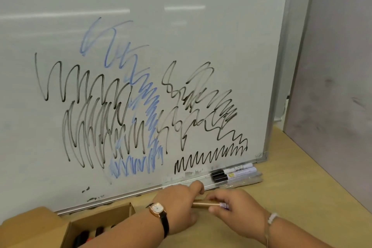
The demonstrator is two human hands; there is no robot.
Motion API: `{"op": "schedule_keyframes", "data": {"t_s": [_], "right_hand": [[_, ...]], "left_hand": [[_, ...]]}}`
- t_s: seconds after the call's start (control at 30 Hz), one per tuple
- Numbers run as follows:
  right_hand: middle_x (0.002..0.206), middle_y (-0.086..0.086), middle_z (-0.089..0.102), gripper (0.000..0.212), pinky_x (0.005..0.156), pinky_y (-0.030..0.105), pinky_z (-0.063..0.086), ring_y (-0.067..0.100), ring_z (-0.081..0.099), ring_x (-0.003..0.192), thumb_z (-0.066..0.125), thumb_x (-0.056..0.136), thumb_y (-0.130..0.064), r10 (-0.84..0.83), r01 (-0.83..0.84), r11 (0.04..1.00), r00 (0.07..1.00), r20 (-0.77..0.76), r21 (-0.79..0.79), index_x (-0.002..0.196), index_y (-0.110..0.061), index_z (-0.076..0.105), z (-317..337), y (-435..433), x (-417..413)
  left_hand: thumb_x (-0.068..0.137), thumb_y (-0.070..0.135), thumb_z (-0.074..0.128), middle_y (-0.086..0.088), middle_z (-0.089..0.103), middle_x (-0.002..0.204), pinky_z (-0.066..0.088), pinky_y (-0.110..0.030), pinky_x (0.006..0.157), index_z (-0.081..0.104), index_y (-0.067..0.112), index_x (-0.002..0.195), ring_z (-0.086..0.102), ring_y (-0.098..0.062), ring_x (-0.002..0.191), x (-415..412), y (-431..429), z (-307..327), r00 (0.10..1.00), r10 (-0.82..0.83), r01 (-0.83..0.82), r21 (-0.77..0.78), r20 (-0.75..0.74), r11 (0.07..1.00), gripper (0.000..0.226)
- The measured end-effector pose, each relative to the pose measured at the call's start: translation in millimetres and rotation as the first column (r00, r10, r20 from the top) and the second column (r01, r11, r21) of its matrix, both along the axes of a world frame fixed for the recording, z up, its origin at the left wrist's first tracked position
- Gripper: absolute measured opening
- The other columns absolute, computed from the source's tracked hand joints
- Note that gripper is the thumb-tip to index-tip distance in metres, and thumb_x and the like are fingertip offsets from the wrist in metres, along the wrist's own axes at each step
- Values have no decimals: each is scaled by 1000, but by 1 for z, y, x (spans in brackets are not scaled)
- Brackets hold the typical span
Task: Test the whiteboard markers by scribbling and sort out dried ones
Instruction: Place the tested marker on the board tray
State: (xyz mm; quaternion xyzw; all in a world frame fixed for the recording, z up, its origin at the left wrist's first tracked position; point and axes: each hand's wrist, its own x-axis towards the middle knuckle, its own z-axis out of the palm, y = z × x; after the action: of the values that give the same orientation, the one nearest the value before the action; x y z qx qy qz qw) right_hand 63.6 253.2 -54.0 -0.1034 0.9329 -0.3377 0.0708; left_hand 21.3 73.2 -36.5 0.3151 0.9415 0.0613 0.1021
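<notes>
Near the bottom edge of the whiteboard (181, 26), low over the wooden table (291, 197), both hands hold one marker (205, 204) level between them. The left hand (179, 205), with a wristwatch (157, 208) on a black strap, has its fingers curled round the marker's left end, so that end is hidden. The right hand (241, 213), with a pale bracelet (271, 218) at the wrist, pinches the right end between thumb and fingers. What shows of the marker is a gold-tan barrel lying left to right, with a pale, purplish band just at the right fingertips; its tip cannot be seen. Farther right, two black-capped markers (231, 171) with white barrels lie side by side, touching, on the board's ledge (255, 180), well apart from the hands. The board bears dense black scribbles (80, 96) and fainter blue scribbles (149, 106) through the middle. At the near left an open cardboard box (40, 225) sits on the table, with several dark markers (84, 235) inside it.
</notes>
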Motion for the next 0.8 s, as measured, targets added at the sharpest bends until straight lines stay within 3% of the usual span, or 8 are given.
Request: {"op": "schedule_keyframes", "data": {"t_s": [0.1, 0.2, 0.37, 0.6, 0.8], "right_hand": [[101, -29, 50, 27, 88, 26, 30, 3, 40, 104, 49, 93, -46, -101, 146, 944, 981, -164, 296, 119, -47, 55, -5, 29, -24], [115, -27, 44, 28, 92, 29, 26, 6, 35, 113, 48, 94, -46, -258, 297, 903, 952, -163, 310, 120, -51, 52, -14, 58, -43], [123, -26, 40, 28, 95, 31, 21, 8, 28, 120, 50, 91, -50, -300, 331, 857, 944, -141, 394, 119, -56, 51, -33, 82, -51], [120, -29, 43, 23, 97, 32, 19, 5, 29, 120, 53, 89, -50, -286, 356, 853, 931, -228, 382, 111, -56, 56, -42, 88, -52], [122, -25, 46, 28, 97, 33, 21, 6, 29, 122, 54, 90, -47, -327, 403, 841, 910, -254, 362, 117, -54, 54, -47, 91, -50]], "left_hand": [[84, 42, 63, 7, 36, 146, 35, -32, 107, 15, 36, 146, 39, -15, 130, -7, 11, -11, 997, 70, -72, 69, 41, 995, 78], [90, 40, 56, 8, 10, 158, 10, -30, 116, 7, 29, 151, 15, -13, 143, -13, 16, -20, 997, 79, -79, -14, -13, 997, 79], [94, 35, 47, 7, 12, 159, 5, -33, 118, 15, 27, 151, 17, -14, 143, -18, 12, -35, 998, 53, -48, -158, 27, 986, 66], [95, 36, 46, 9, 13, 158, 1, -32, 117, 14, 27, 151, 14, -10, 143, -15, 11, -40, 999, 12, -5, -155, 40, 988, 66], [95, 36, 46, 9, 13, 158, -1, -30, 116, 15, 27, 151, 15, -9, 143, -12, 5, -35, 1000, -17, 17, -124, 5, 992, 65]]}}
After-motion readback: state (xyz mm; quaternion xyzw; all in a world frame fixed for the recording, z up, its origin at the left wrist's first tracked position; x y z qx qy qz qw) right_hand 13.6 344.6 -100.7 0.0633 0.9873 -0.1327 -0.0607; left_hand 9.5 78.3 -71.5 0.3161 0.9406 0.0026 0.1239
